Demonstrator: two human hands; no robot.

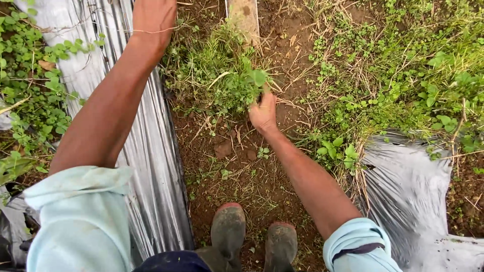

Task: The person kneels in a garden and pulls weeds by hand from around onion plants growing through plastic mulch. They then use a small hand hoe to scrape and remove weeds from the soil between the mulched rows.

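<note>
Bare soil strip (237, 166) between plastic sheets (151, 151). Right hand (263, 112) pinching weed clump (227, 80), which lies just far-left of it. Left hand (151, 20) farther off, resting far on plastic, grip unclear.

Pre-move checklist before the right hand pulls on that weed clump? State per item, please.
1. Right hand closed on the weed clump: ok, fingers curl into the stems at its right edge.
2. Grip low at the roots: cannot tell, leaves hide the base.
3. Left hand braced: ok, it rests on the silver plastic mulch sheet, partly cut off at the frame top.
4. Footing: ok, both muddy boots stand on bare soil.
5. Wooden handle clear of the pull: not ok, it lies just behind the clump.
</note>
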